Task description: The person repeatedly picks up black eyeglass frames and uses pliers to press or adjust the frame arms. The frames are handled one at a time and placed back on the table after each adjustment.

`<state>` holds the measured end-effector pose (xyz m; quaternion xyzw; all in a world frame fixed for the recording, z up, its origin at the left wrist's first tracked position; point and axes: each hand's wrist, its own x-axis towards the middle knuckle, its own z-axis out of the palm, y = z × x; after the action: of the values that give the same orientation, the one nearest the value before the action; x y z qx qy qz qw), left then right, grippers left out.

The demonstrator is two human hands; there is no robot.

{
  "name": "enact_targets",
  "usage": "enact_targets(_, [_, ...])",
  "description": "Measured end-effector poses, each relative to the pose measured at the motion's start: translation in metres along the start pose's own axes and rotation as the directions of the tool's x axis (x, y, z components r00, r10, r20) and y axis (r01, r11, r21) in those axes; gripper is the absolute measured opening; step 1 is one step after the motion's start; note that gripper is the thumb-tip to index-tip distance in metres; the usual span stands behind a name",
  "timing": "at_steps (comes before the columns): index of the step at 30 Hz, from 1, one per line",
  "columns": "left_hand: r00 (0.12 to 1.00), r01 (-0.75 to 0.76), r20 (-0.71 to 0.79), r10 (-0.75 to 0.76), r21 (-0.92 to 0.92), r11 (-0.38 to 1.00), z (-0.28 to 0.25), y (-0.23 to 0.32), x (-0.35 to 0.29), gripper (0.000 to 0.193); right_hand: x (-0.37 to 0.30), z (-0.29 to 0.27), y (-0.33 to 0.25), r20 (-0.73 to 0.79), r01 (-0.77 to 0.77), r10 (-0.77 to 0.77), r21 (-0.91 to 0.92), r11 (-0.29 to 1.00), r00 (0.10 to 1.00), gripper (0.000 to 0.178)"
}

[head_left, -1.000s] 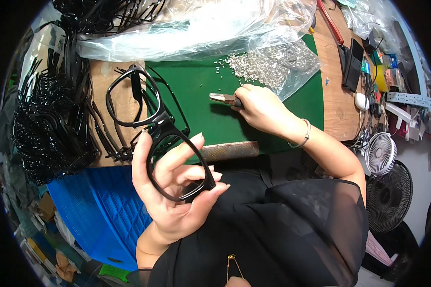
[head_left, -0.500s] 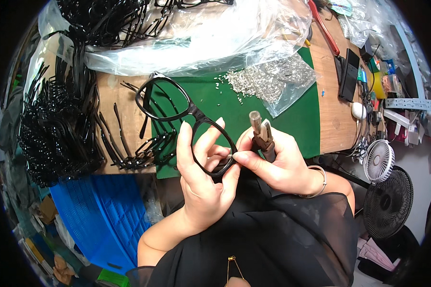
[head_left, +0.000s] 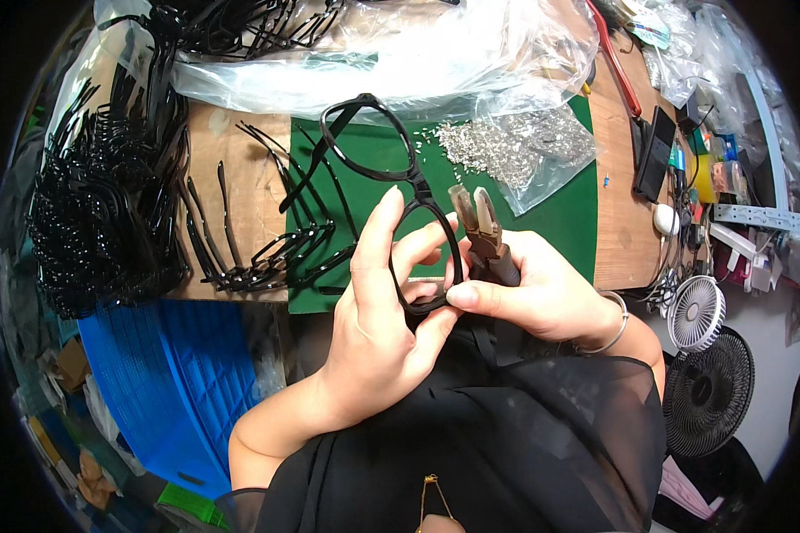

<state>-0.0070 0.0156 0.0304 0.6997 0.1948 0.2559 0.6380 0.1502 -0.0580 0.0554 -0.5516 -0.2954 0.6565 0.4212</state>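
Observation:
My left hand point(head_left: 369, 311) holds a black eyeglass frame point(head_left: 420, 190) by its nearer rim, thumb and fingers around it. The frame stands tilted above the green mat point(head_left: 556, 235), its other rim pointing away from me. My right hand point(head_left: 551, 289) grips brown-handled pliers point(head_left: 486, 244), jaws upward and slightly apart. Its thumb also touches the frame's near end, where the fingertips of both hands meet. Nothing shows between the plier jaws. What the fingertips cover at that end is hidden.
Several black frames point(head_left: 280, 258) lie left of the mat, beside a big heap of black frame parts point(head_left: 107, 213). Small silvery metal pieces point(head_left: 484, 147) spill from a clear bag. Plastic sheeting point(head_left: 400, 71) covers the back. A phone point(head_left: 655, 153) and fans stand right; a blue crate point(head_left: 169, 391) stands lower left.
The eyeglass frame has turned so its far rim points more directly away. The pliers are tipped to the left, jaws showing more apart. The whole view has shifted slightly.

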Motion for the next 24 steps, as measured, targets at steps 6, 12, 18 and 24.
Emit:
enact_targets(6, [0.998,0.012,0.056,-0.010,-0.039,0.999,-0.006,0.004,-0.001,0.086,-0.001,0.001,-0.014,0.055,0.036,-0.034,-0.034,0.999,0.998,0.026])
enact_targets(12, [0.998,-0.058,0.007,0.059,-0.124,0.991,-0.006,0.004,0.001,0.086,-0.001,0.003,-0.005,0.075,0.044,-0.046,0.032,0.999,0.996,0.026])
enact_targets(18, [0.999,-0.024,0.016,0.029,-0.222,0.975,-0.010,0.004,0.000,0.086,0.000,0.008,-0.009,0.060,0.083,-0.085,0.033,0.996,0.995,0.034])
enact_targets(24, [0.999,0.032,0.044,-0.020,-0.294,0.955,-0.019,0.010,-0.002,0.090,-0.009,-0.005,-0.007,0.047,0.160,-0.154,-0.176,0.971,0.987,0.030])
